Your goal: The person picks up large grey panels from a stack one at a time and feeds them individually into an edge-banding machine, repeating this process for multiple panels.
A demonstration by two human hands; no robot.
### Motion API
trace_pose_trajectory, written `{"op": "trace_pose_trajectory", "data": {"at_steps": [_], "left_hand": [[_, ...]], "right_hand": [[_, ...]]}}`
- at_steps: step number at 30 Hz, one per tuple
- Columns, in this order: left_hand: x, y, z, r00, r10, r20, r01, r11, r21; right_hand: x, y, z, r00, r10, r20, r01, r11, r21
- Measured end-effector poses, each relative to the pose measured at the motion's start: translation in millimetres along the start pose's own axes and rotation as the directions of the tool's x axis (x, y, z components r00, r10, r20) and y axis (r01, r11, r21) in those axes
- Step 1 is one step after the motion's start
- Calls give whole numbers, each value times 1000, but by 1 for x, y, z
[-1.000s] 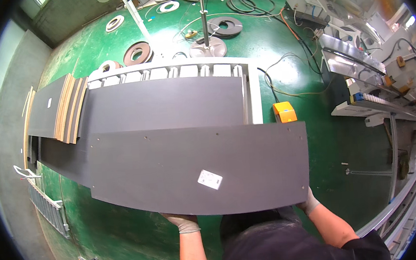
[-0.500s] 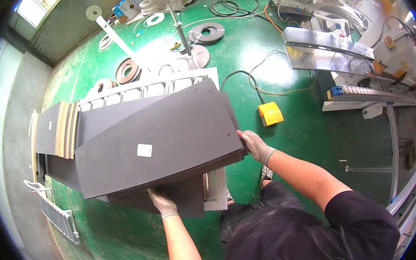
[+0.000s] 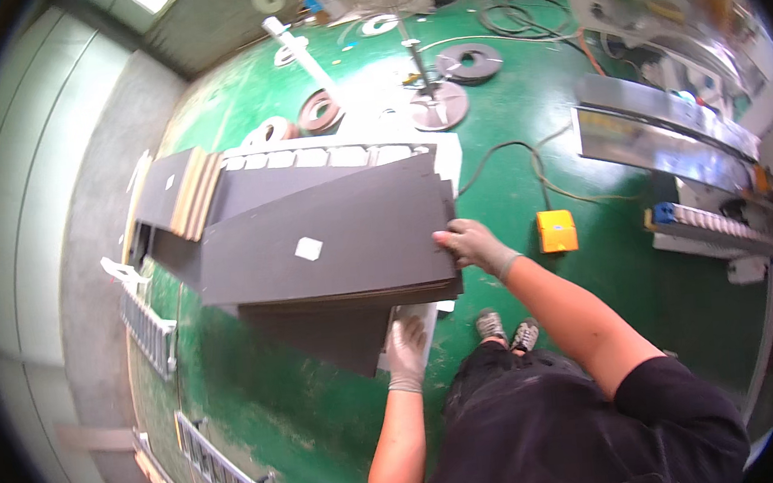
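A stack of long dark grey panels [image 3: 349,231] lies at an angle before me, with a small white label [image 3: 308,248] on the top one. My right hand [image 3: 475,245], in a thin pale glove, grips the stack's right edge, thumb on top. My left hand [image 3: 406,344], gloved too, is just below the stack's front right corner. Its fingers are stretched out and it holds nothing; it is beside the right end of a lower dark panel [image 3: 330,335] that sticks out towards me. Whether it touches that panel I cannot tell.
More panels with light brown edges [image 3: 200,197] stand to the left. A white slatted frame [image 3: 447,150] is under the stack. On the green floor are a yellow box-shaped pedal [image 3: 557,231] with a cable, rolls of edging strip [image 3: 469,62] and a standing fan [image 3: 417,57]. Metal machinery [image 3: 668,133] stands at right.
My left hand has left the panels' front edge and moved right, to the corner. The top panels have turned slightly and sit more squarely. My right hand stays at their right edge.
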State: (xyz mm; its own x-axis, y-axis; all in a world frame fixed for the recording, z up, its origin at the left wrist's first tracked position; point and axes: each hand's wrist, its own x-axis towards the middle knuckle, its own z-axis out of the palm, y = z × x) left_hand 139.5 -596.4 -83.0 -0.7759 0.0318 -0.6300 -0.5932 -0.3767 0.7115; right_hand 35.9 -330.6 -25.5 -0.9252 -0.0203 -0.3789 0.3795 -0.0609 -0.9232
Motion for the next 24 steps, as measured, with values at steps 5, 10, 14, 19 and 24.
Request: {"op": "trace_pose_trajectory", "data": {"at_steps": [5,10,14,19,24], "left_hand": [[-14,30,18,991,68,114,-53,990,-133],[-35,25,13,933,27,358,68,966,-250],[-60,38,58,948,-9,318,142,908,-395],[-57,29,59,934,-133,332,261,888,-377],[-70,16,117,835,-283,471,393,907,-151]], "right_hand": [[-53,-9,-38,995,-46,84,35,992,119],[-148,2,-71,994,110,-3,-106,964,243],[-230,42,-150,952,186,-244,-100,940,325],[-318,77,-217,848,287,-445,-51,881,471],[-387,140,-244,515,251,-819,-53,964,262]]}}
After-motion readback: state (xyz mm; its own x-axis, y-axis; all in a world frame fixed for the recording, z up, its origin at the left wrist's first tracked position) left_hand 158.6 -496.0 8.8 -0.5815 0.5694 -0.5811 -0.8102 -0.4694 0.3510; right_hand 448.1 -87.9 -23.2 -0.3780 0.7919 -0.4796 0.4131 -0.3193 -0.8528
